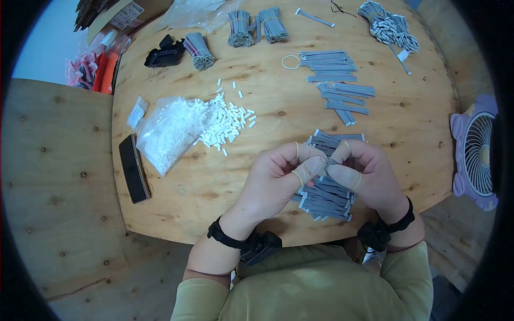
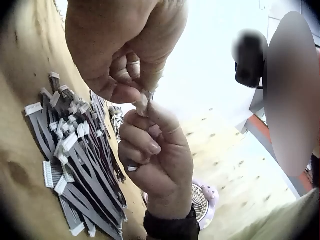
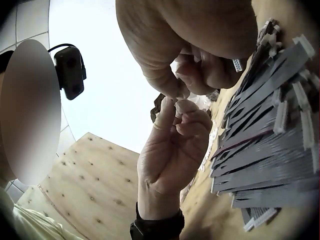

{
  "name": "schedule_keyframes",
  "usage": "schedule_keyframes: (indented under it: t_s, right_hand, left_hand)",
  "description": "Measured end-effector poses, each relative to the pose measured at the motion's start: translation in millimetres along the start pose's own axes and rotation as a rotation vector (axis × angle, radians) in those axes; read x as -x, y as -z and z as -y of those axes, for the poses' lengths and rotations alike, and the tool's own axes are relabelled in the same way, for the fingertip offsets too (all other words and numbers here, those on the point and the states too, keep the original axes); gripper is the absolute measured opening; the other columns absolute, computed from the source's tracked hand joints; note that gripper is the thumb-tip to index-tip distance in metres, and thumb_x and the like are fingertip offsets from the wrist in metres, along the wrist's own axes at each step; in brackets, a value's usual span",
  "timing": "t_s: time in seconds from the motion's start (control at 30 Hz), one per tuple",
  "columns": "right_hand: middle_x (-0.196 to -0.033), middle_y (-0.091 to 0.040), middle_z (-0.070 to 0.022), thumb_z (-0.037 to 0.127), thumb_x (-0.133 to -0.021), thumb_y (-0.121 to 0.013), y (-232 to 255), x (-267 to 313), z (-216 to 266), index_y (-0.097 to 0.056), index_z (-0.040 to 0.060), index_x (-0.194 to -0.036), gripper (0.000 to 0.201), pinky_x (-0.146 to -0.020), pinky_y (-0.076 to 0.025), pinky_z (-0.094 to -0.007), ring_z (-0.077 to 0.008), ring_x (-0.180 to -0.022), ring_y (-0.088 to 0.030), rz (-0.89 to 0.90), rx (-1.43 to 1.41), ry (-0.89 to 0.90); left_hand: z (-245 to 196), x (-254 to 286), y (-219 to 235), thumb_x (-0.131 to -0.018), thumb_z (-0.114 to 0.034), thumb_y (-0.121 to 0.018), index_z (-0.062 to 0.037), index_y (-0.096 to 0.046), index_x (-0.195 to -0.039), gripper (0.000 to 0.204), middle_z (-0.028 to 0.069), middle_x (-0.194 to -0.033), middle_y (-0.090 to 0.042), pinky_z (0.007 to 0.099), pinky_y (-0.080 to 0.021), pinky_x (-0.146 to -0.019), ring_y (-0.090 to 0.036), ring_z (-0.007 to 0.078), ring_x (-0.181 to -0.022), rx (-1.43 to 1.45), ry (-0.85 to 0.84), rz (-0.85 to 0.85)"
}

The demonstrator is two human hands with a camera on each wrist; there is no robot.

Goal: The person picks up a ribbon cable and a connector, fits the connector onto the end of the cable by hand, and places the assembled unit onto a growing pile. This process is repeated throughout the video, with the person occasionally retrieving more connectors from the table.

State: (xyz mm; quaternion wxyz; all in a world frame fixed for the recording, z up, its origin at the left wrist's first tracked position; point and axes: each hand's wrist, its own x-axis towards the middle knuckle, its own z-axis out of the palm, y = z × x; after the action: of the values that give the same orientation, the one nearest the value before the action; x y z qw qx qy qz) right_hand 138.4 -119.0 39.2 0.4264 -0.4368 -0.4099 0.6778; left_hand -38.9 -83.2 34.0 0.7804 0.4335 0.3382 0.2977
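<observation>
My left hand (image 1: 276, 174) and right hand (image 1: 372, 166) meet fingertip to fingertip over a pile of grey ribbon cables (image 1: 327, 202). Pale finger covers sit on several digits. The right thumb and finger pinch a grey ribbon cable (image 1: 330, 160), mostly hidden in that hand. One white connector (image 3: 237, 65) sticks out of the right palm in the right wrist view. Left thumb and forefinger pinch at the same spot, where a small whitish bit (image 2: 143, 106) shows in the left wrist view; I cannot tell what it is.
Left of the hands, loose white sleeves (image 1: 227, 122) spill from a clear bag (image 1: 170, 131). A phone (image 1: 134, 168) lies at the left edge. Ribbon cables (image 1: 342, 96) lie in rows beyond the hands, with tied bundles (image 1: 273, 25) farther back. A purple fan (image 1: 476, 152) stands right.
</observation>
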Motion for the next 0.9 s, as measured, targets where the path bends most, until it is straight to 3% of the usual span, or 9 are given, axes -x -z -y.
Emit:
schedule_keyframes:
  t_s: [0.63,0.9]
  right_hand:
    - [-0.083,-0.055,-0.0021,0.005,-0.079,-0.057,-2.5,-1.6,4.1,-0.051,0.0014,-0.084,0.009,-0.066,-0.044,-0.0217,-0.0064,-0.076,-0.052,0.005,-0.039,0.031]
    - [-0.080,-0.055,-0.0018,0.004,-0.078,-0.057,1.1,-1.8,-0.1,-0.053,0.0003,-0.082,0.007,-0.063,-0.045,-0.0207,-0.0060,-0.071,-0.053,0.012,-0.027,-0.002]
  left_hand:
    - [9.3,-0.2,-2.2,-0.084,-0.012,-0.053,-0.0015,-0.056,-0.093,0.014,0.0001,-0.077,-0.057,0.0187,-0.041,-0.060,-0.048,0.0041,-0.066,0.058,-0.046,-0.065]
    - [7.8,0.9,-4.6,-0.083,-0.011,-0.053,-0.0014,-0.057,-0.093,0.014,-0.0008,-0.076,-0.056,0.0177,-0.040,-0.059,-0.047,0.0037,-0.065,-0.008,-0.055,-0.104]
